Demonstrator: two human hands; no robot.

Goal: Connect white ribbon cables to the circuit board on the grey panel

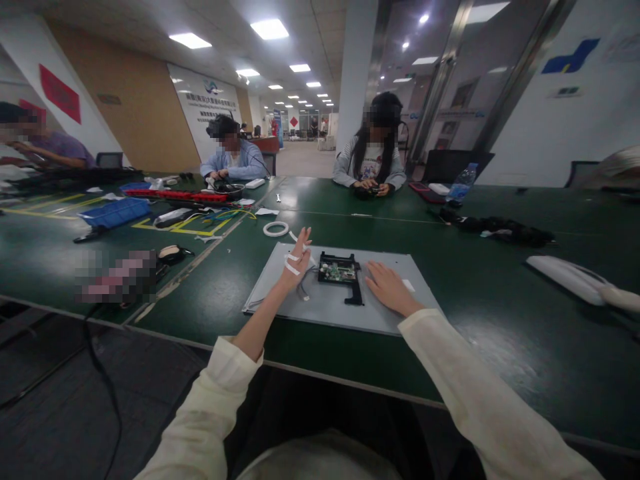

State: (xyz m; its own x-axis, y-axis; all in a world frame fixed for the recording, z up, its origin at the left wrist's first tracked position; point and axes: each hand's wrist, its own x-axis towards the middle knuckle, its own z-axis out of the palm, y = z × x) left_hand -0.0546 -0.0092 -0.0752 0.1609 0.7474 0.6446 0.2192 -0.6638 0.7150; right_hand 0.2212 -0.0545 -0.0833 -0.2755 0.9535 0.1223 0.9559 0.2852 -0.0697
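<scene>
My left hand (297,257) is raised over the left part of a flat grey panel (280,267), fingers stretched out. White strips that look like tape cling to its fingers and the back of the hand. Flat on the panel's right side rests my right hand (387,285), its fingers extended and holding nothing. Between the hands lies a black plastic frame (355,291) carrying a green circuit board (337,271). Thin dark wires (302,289) run from the board's left side, beside my left wrist. A small white label (409,285) shows just beyond my right hand.
A white tape roll (276,229) lies behind the panel. Left are a blue tray (115,213), cables and a blurred pinkish object (120,277). A water bottle (463,183), a black bundle (500,230) and a white device (565,279) are right. Several people sit around the green table (480,287).
</scene>
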